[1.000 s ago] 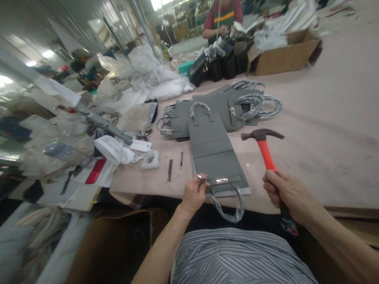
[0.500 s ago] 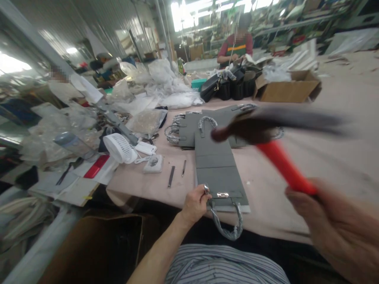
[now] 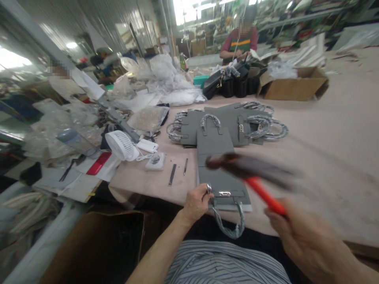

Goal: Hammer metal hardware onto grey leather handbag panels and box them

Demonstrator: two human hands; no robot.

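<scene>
My right hand (image 3: pixel 308 232) is closed around the red handle of a hammer (image 3: pixel 260 191), whose dark head is motion-blurred above the grey bag panel (image 3: pixel 216 169). With fingertips pinched, my left hand (image 3: pixel 196 203) holds a small shiny metal piece (image 3: pixel 209 188) upright at the panel's near left corner. What lies under the piece is hidden by my fingers. Beside it, a silver metal plate (image 3: pixel 224 193) sits on the strap across the panel. A plastic-wrapped handle (image 3: pixel 231 236) hangs from the panel over the table's near edge.
More grey bag panels (image 3: pixel 219 118) with wrapped handles lie stacked behind. To the left are two slim metal tools (image 3: pixel 172 174), a white fan (image 3: pixel 120 145) and a red phone-like object (image 3: pixel 99 163). Black bags (image 3: pixel 227 85), a cardboard box (image 3: pixel 296 88) and a seated person (image 3: pixel 241 43) are farther back.
The hammer and my right hand have moved down and to the left, closer to the panel. My left hand keeps its pinch on the metal piece. The view has shifted slightly.
</scene>
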